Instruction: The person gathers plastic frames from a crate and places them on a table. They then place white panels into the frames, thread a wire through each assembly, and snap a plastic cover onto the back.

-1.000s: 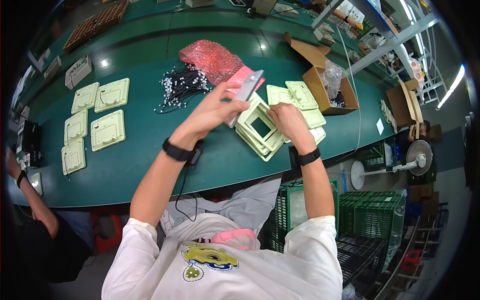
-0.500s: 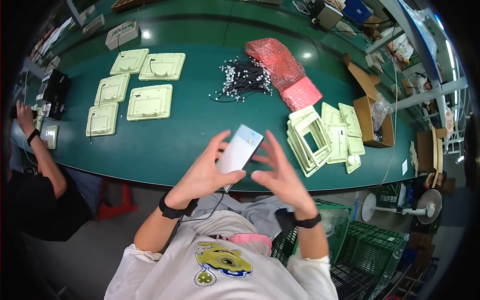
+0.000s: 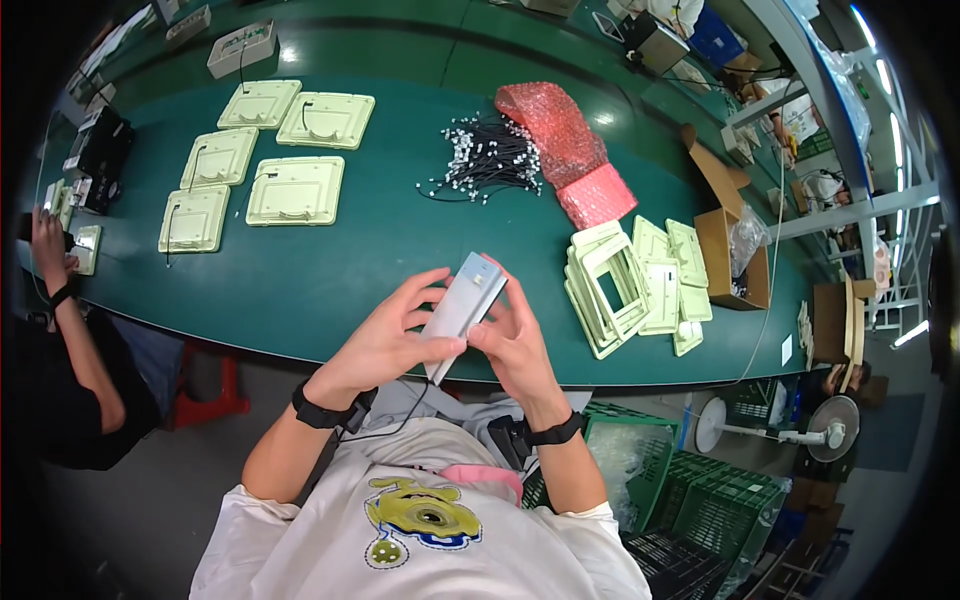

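Both my hands hold a flat grey rectangular panel (image 3: 464, 305) over the near edge of the green table (image 3: 330, 270). My left hand (image 3: 392, 338) grips its lower left side, thumb on top. My right hand (image 3: 512, 342) holds its right edge, fingers curled. A thin black cable hangs from the panel toward my lap. A stack of pale green plastic frames (image 3: 605, 290) lies to the right of my hands.
Several pale green plates with cables (image 3: 296, 190) lie at the left. A bundle of black wires (image 3: 482, 160) and pink bubble wrap (image 3: 570, 150) lie farther back. A cardboard box (image 3: 730, 260) stands at the right. Another person's arm (image 3: 70, 320) works at the far left. Green crates (image 3: 690, 500) sit below.
My hands have brought the grey panel from above the frame stack back toward my body, and my right hand now grips it too. The view has tilted down.
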`<state>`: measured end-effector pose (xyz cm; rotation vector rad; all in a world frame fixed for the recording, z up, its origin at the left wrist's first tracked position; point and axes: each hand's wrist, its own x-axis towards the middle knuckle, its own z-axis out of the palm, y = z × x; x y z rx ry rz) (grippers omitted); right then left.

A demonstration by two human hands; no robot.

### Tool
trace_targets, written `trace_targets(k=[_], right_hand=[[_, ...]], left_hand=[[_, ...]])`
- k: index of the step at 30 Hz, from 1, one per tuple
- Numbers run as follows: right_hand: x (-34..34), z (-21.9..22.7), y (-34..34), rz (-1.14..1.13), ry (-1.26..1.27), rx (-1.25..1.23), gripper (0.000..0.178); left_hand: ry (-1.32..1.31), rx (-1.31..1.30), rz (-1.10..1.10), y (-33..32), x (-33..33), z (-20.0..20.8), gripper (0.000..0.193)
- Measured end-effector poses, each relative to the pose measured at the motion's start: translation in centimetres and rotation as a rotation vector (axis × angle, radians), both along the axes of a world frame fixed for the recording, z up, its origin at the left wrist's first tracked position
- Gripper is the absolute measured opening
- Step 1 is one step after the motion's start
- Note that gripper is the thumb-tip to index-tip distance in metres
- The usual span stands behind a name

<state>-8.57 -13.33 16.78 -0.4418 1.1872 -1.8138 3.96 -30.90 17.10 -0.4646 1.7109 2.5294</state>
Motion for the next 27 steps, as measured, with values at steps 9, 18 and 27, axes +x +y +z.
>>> trace_targets(k=[9,18,27], right_hand=[[-1.0,0.5,1.3,0.004,-0.078,-0.030,0.098],[-2.3,2.2,3.7,0.128,1.045,0.525,0.098],[-1.1,0.0,2.2,0.061,1.594,0.779,0.091]], left_hand=[[0.045,0.274,0.147,-0.9,0.7,0.3,0.093],[-0.327,-1.421,0.157,-1.3,1.5,0.3,0.108],[-0.521,-1.574,0.016,-0.5,0.8,-0.2,0.104]])
